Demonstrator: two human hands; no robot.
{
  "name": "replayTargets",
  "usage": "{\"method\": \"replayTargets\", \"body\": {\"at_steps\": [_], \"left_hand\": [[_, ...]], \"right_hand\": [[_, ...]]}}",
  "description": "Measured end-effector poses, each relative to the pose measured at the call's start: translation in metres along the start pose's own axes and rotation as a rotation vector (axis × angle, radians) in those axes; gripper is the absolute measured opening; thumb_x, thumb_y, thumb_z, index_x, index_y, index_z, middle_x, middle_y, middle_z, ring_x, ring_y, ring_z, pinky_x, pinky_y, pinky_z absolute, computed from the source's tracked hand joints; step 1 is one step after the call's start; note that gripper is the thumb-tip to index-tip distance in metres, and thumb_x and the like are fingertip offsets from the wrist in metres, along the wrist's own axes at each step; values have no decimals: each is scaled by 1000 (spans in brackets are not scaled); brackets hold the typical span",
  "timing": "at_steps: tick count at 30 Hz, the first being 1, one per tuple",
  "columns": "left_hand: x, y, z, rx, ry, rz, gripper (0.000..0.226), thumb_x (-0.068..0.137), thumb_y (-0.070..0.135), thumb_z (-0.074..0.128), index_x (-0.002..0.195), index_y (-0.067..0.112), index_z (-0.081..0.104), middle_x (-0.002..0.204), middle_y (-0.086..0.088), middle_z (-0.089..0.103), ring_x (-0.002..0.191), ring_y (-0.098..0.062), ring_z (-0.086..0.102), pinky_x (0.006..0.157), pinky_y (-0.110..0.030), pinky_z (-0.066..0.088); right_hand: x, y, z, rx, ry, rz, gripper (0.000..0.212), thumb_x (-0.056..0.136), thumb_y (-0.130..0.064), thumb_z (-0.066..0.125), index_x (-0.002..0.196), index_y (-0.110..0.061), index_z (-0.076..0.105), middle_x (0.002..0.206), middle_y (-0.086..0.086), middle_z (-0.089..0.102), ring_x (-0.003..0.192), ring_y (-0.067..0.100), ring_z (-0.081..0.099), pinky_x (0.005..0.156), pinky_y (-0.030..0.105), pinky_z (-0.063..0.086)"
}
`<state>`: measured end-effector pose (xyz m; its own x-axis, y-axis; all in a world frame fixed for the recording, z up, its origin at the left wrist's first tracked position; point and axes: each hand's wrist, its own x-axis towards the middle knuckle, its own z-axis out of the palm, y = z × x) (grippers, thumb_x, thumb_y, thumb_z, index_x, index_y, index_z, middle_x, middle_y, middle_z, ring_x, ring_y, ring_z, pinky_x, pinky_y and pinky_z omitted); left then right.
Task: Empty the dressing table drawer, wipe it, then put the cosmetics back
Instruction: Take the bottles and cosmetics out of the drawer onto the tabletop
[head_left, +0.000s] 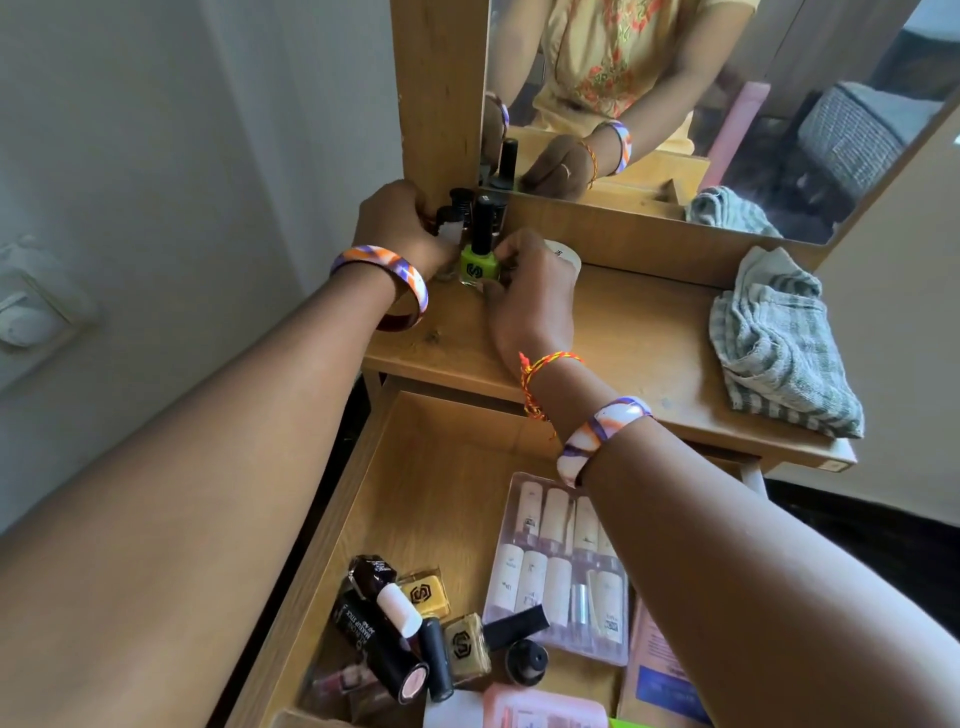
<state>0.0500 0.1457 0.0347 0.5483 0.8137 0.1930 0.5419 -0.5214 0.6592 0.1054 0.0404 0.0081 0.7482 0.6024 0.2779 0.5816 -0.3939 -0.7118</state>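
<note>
Drawer (415, 467) open below wooden tabletop (623, 332); striped cloth (779, 343) beside mirror (727, 104).

Soft daylight fills the scene, brightest on the wall (156, 156) at left and in the mirror (727, 104), whose upper right is washed with pale glare. The forearms are underlit and dark. The open drawer (415, 493) lies in moderate shade, with faint shadows under the bottles. Wide-angle distortion bends the mirror frame and stretches the arms toward the lower corners. Fine detail is soft, labels barely legible.
</note>
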Motion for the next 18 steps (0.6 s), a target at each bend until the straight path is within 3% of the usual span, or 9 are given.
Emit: {"method": "replayTargets", "body": {"at_steps": [4, 8, 12, 16, 18], "left_hand": [[0, -5, 6, -31, 29, -21, 32, 83, 17, 65, 111, 0, 60, 114, -18, 62, 105, -31, 58, 78, -25, 40], [1, -10, 12, -61, 56, -22, 34, 83, 18, 66, 114, 3, 60, 117, -15, 62, 108, -28, 59, 85, -25, 42], [0, -11, 14, -77, 81, -35, 32, 85, 15, 65, 114, 3, 60, 118, -14, 63, 110, -26, 58, 84, -21, 40], [-2, -14, 13, -117, 83, -60, 35, 85, 11, 63, 119, 4, 57, 121, -14, 62, 112, -27, 58, 93, -25, 43], [-4, -16, 12, -143, 92, -80, 37, 85, 9, 62, 121, 5, 54, 122, -12, 61, 113, -25, 58, 88, -22, 42]], "right_hand": [[1, -2, 1, -34, -9, -1, 30, 86, 3, 56, 114, -9, 53, 116, 15, 60, 108, 28, 55, 73, 25, 40], [0, -4, 1, -90, -18, -26, 32, 87, 1, 56, 117, -9, 52, 116, 17, 59, 110, 32, 54, 84, 35, 49], [1, -6, 1, -123, -6, -59, 30, 88, 0, 55, 117, -8, 52, 115, 17, 60, 109, 31, 55, 83, 35, 49], [0, -5, 2, -128, 5, -68, 32, 90, 0, 52, 121, -8, 53, 115, 17, 61, 109, 31, 55, 84, 36, 49], [-2, -5, 2, -121, 6, -62, 34, 90, 2, 50, 123, -7, 53, 116, 18, 61, 110, 32, 55, 85, 35, 48]]}}
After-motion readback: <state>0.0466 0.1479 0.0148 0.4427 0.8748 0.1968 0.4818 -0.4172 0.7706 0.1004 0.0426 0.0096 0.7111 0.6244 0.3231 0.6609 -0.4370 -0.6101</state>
